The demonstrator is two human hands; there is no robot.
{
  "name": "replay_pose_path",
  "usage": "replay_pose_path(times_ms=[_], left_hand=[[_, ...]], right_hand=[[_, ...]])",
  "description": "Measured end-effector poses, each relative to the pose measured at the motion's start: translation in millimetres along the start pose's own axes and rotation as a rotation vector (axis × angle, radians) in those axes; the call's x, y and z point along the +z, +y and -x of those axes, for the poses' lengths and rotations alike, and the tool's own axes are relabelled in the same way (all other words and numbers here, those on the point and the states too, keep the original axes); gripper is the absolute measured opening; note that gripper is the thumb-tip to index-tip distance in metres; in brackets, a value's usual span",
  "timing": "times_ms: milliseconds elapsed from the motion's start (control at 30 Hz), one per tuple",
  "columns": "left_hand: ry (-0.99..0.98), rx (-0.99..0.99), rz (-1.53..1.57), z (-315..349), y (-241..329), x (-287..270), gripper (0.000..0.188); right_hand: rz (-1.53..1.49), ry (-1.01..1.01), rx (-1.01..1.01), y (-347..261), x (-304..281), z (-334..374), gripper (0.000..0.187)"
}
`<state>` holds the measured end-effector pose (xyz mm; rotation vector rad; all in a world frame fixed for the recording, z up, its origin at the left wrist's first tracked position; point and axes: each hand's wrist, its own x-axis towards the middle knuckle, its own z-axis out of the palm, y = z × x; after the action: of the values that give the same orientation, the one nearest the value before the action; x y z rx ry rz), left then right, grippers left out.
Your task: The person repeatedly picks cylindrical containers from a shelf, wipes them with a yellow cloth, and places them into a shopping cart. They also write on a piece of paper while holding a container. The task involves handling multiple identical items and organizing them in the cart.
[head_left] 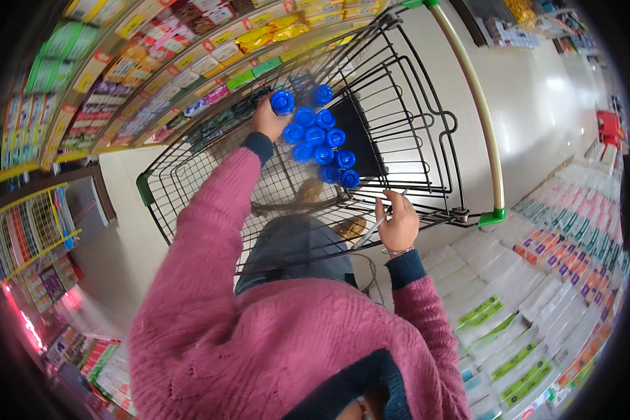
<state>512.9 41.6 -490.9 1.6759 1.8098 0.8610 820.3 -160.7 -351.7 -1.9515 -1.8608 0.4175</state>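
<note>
My left hand is wrapped round a blue-capped bottle over the shopping cart, its body mostly hidden under the cap and my fingers. Several more bottles with blue caps stand close together in the cart beside it, seen from above. My right hand is at the cart's near side rail, its fingers closed on a slim, pale, pen-like stick. The black wire shopping cart lies across in front of me.
Packed shelves run along the far left side. The cart's pale handle bar is on the right, with a dark panel near the bottles. Stacked white packs fill the lower right. A yellow wire rack stands at left.
</note>
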Motion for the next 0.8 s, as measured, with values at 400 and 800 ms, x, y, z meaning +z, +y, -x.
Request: replay_pose_path(times_ms=[400,800], left_hand=[[-0.04,-0.107,0.033,-11,0,33,0.055],[-0.348,0.485,-0.458,-23,52,28,0.052]], right_hand=[[0.036,0.067,-0.048,-4,-1,-3,0.013],[0.008,0.087,-0.028,-3,0,-3,0.013]])
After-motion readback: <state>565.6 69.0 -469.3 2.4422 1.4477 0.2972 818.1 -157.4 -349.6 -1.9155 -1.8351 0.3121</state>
